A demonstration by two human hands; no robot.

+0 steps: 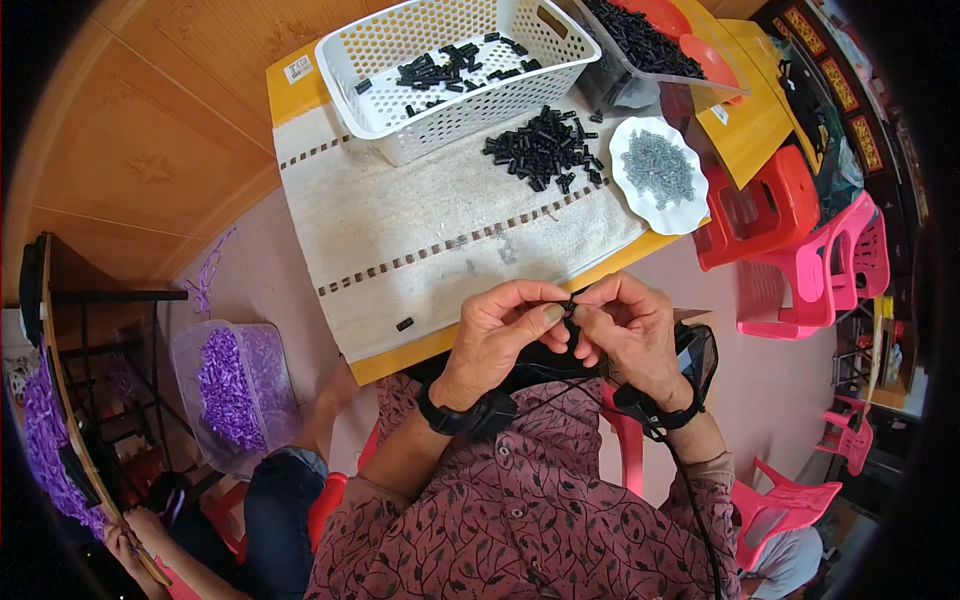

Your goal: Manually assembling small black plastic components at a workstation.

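Observation:
My left hand (492,335) and my right hand (638,330) meet just off the near edge of the table. Fingertips of both pinch a small black plastic piece (570,306) between them; its details are mostly covered by the fingers. A single black piece (404,324) lies near the table's front left corner. Farther back is a heap of similar black pieces (540,150). To its right, a white wavy-edged plate (660,222) bears a pile of small clear greyish parts (658,170).
A white perforated basket (470,128) with black pieces stands at the back, beside a clear bin (612,98) full of them. A pale cloth (400,215) covers the table. Purple pieces (228,385) fill a bin at left, near another person's arm (165,545). Pink chairs (820,265) stand right.

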